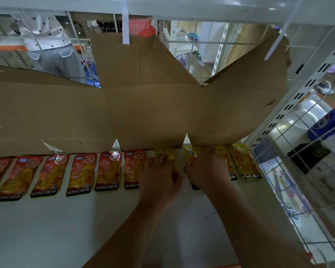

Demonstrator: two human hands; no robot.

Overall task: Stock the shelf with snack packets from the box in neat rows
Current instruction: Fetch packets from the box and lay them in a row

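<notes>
The shelf (85, 229) is a smooth, white, flat board. At its back, from the centre up to 12 o'clock, stands the box (143, 113) of matte brown cardboard. It is opened out flat, with angular flaps and torn edges. Along the foot of the box one row of flat, glossy pouches lies face up, each with a dark band at its near end. The orange packets (108, 171) run from 6 o'clock out to 8 o'clock, side by side with small gaps. At 6 o'clock the left hand (159, 175) is on one yellow packet (167, 153), just beside the last orange one; its fingers (159, 161) are curled over the pouch and hold it against the shelf. Just to its right, the right hand (207, 169) lies on the yellow packets (246, 163), which reach toward 4 o'clock. Its fingers (209, 153) are nearly straight and close together, pressing on the pouches. At 3 o'clock a white wire grid (307, 171) with square meshes closes the side of the shelf. At 11 o'clock, behind the grid, stands a person (46, 45) in a pale dotted shirt.
</notes>
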